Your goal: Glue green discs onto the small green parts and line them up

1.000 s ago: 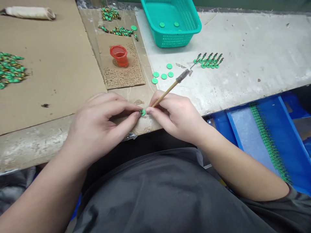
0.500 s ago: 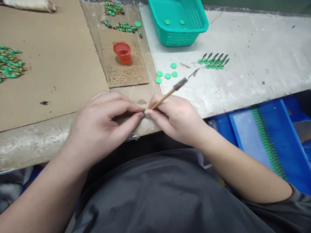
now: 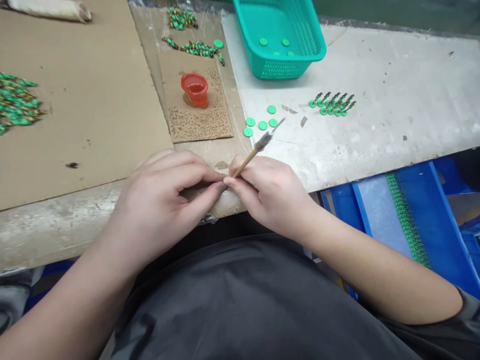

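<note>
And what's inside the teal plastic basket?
Green buttons: two in plain view, at least two more partly cut off. The basket's near wall hides whatever lies close behind it.

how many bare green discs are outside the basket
6: one disc beside the multicoloured pieces; five beyond the right hand: top disc, lower-right disc, centre disc, upper-left disc, lower-left disc. Others may be hidden.

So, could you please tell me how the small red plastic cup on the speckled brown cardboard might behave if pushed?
The small red plastic cup is probably light, as its walls look thin. It may tip fairly easily, since its rim looks wider than its base. A sharp push could slosh what appears to be liquid inside.
</note>
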`<state>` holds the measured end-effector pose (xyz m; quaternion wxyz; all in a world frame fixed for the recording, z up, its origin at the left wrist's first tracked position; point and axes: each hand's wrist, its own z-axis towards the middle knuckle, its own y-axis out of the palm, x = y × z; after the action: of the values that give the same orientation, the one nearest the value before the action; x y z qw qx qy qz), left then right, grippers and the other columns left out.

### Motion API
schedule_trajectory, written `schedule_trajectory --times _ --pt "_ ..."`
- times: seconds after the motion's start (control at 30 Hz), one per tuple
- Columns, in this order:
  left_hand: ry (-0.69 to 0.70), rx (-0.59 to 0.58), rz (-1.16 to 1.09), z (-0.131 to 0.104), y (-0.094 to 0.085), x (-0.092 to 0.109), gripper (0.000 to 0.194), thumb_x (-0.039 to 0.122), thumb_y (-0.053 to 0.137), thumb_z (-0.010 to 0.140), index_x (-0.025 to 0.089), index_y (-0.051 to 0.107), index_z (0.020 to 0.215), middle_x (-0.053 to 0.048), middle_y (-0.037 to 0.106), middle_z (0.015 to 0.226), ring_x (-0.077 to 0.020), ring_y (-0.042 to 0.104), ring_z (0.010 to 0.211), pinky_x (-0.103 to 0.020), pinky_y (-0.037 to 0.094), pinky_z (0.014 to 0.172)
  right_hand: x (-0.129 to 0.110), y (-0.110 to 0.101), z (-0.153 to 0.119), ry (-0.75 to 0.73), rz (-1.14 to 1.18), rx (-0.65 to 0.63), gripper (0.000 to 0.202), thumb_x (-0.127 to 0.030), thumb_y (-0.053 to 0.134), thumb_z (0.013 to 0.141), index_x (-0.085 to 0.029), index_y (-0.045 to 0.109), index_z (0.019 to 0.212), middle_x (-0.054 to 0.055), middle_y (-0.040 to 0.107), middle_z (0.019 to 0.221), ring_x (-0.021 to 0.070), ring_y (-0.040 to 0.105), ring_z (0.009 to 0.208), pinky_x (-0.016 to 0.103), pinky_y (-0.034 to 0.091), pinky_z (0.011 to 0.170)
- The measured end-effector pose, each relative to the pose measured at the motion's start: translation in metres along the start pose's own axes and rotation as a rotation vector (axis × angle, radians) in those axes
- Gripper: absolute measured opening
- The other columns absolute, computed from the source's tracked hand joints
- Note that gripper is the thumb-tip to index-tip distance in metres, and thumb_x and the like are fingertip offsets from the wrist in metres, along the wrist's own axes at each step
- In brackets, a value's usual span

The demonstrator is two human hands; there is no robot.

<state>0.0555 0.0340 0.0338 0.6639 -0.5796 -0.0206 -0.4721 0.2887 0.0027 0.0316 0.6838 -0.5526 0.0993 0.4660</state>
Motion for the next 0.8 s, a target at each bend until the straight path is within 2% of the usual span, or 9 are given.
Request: schedule_trajectory --times 0.1,0.27,0.33,0.4,0.5,0.57,0.67,0.73,0.8 --pt "-0.013 -0.005 -0.011 0.001 0.0 -0.003 0.017 0.041 0.072 0.11 0.031 0.085 0.106 0.0 0.083 0.101 -0.0216 0.077 0.094 -0.039 0.056 0.091 -0.004 -0.005 -0.003 0.057 0.027 0.026 0.026 -0.026 0.062 0.122 -0.021 0.072 0.098 0.005 0.084 0.101 0.0207 0.08 0.097 0.033 0.062 0.092" --pt "-0.03 -0.03 -0.038 -0.003 -0.005 -0.004 0.02 0.041 0.068 0.113 0.036 0.087 0.119 0.0 0.087 0.114 -0.0231 0.081 0.105 -0.039 0.059 0.096 -0.008 -0.018 -0.025 0.205 0.123 0.377 0.014 -0.024 0.071 0.116 -0.022 0.074 0.102 0.001 0.08 0.096 0.0154 0.077 0.083 0.028 0.062 0.079" --pt "-0.073 -0.031 -0.066 -0.005 -0.005 0.0 0.021 0.039 0.069 0.113 0.036 0.084 0.126 0.0 0.087 0.119 -0.0219 0.081 0.107 -0.037 0.061 0.092 -0.004 -0.021 -0.035 0.253 0.115 0.46 0.015 -0.025 0.071 0.115 -0.023 0.073 0.1 0.001 0.079 0.095 0.0154 0.077 0.079 0.029 0.062 0.074" --pt "-0.116 -0.012 -0.09 -0.006 -0.004 0.007 0.02 0.042 0.072 0.111 0.034 0.083 0.126 0.0 0.086 0.115 -0.0203 0.08 0.101 -0.034 0.061 0.086 0.001 -0.022 -0.042 0.256 0.094 0.462 0.016 -0.025 0.07 0.114 -0.023 0.074 0.099 0.001 0.08 0.094 0.0158 0.076 0.077 0.029 0.062 0.072" --pt "-0.176 0.042 -0.12 -0.004 -0.001 0.016 0.018 0.048 0.076 0.107 0.033 0.086 0.111 0.0 0.086 0.104 -0.0204 0.079 0.094 -0.034 0.062 0.083 0.006 -0.021 -0.046 0.234 0.056 0.429 0.016 -0.025 0.07 0.113 -0.023 0.075 0.097 0.002 0.081 0.092 0.0166 0.075 0.076 0.03 0.063 0.072" --pt "-0.309 0.067 -0.246 -0.001 -0.003 0.021 0.023 0.055 0.078 0.104 0.033 0.087 0.102 -0.001 0.088 0.1 -0.0215 0.08 0.089 -0.035 0.064 0.077 0.007 -0.02 -0.047 0.219 0.046 0.425 0.017 -0.025 0.069 0.113 -0.023 0.076 0.098 0.002 0.081 0.091 0.0173 0.075 0.076 0.031 0.063 0.072" --pt "-0.544 0.022 -0.546 0.005 -0.012 0.028 0.039 0.071 0.087 0.095 0.033 0.088 0.098 -0.004 0.088 0.092 -0.0236 0.081 0.078 -0.035 0.066 0.065 0.009 -0.018 -0.047 0.177 0.029 0.414 0.017 -0.024 0.068 0.115 -0.023 0.076 0.099 0.004 0.082 0.092 0.019 0.078 0.078 0.032 0.063 0.074" --pt "-0.581 -0.011 -0.629 0.009 -0.02 0.031 0.048 0.079 0.091 0.088 0.031 0.089 0.094 -0.006 0.087 0.088 -0.0261 0.083 0.078 -0.038 0.07 0.067 0.01 -0.016 -0.047 0.144 0.008 0.403 0.017 -0.024 0.068 0.115 -0.023 0.076 0.1 0.005 0.083 0.092 0.0205 0.079 0.08 0.034 0.063 0.075" --pt "-0.561 -0.012 -0.614 0.013 -0.025 0.035 0.053 0.084 0.092 0.084 0.031 0.09 0.091 -0.008 0.088 0.087 -0.0283 0.085 0.08 -0.04 0.074 0.07 0.012 -0.014 -0.047 0.129 -0.003 0.402 0.016 -0.023 0.067 0.115 -0.023 0.076 0.101 0.006 0.084 0.092 0.022 0.081 0.083 0.034 0.064 0.077"
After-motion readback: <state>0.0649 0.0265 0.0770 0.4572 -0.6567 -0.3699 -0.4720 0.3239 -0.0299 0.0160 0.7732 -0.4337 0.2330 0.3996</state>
